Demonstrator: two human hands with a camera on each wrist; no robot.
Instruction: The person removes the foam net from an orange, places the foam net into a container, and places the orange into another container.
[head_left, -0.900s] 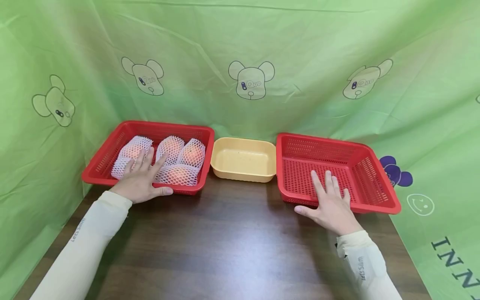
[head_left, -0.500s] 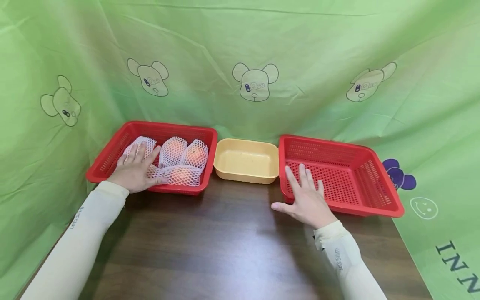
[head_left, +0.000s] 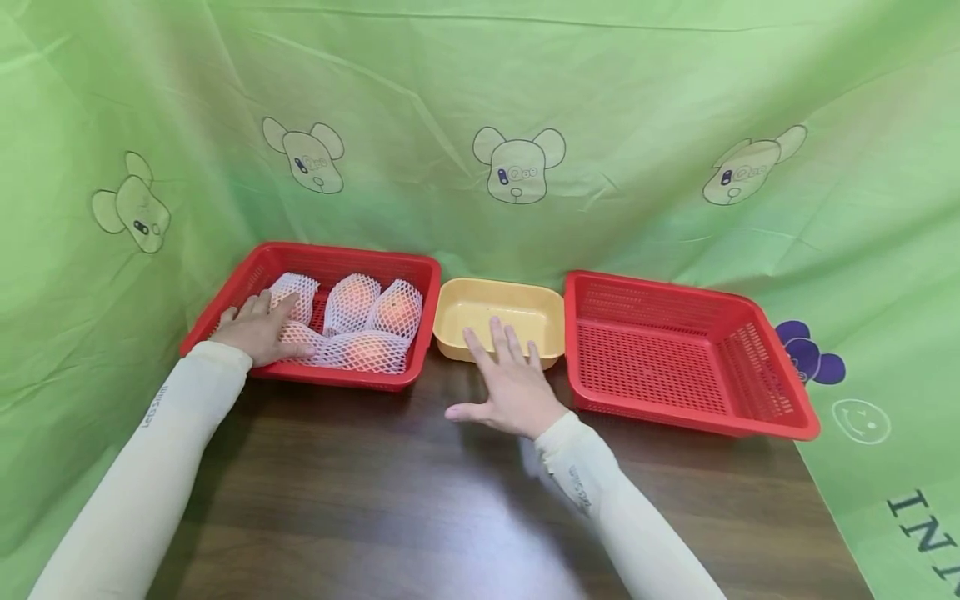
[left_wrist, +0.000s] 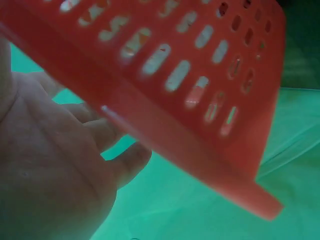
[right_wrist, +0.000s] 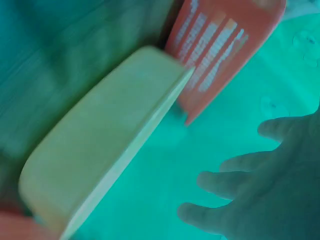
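Several round orange-coloured fruits (head_left: 354, 302) in white foam nets lie in the left red basket (head_left: 337, 380). My left hand (head_left: 255, 335) is over that basket's near left part, fingers spread, beside the leftmost netted fruit (head_left: 296, 292). Seen from below in the left wrist view, my left hand (left_wrist: 55, 160) is beside the basket's rim (left_wrist: 165, 135), fingers extended and partly hidden behind it. My right hand (head_left: 516, 390) hovers at the front of the yellow tray (head_left: 465, 310), fingers spread, holding nothing. The right wrist view has the tray (right_wrist: 107, 125) apart from the right fingers (right_wrist: 220, 185).
A second red basket (head_left: 645, 358) with perforated walls stands right of the yellow tray and holds nothing visible. Brown wooden table (head_left: 375, 500) spreads in front. A green printed curtain (head_left: 405, 167) closes off the back and sides.
My right hand has moved left, from over the right basket to the yellow tray's front. My left hand has shifted slightly left over the left basket, uncovering more fruit. The view has turned a little.
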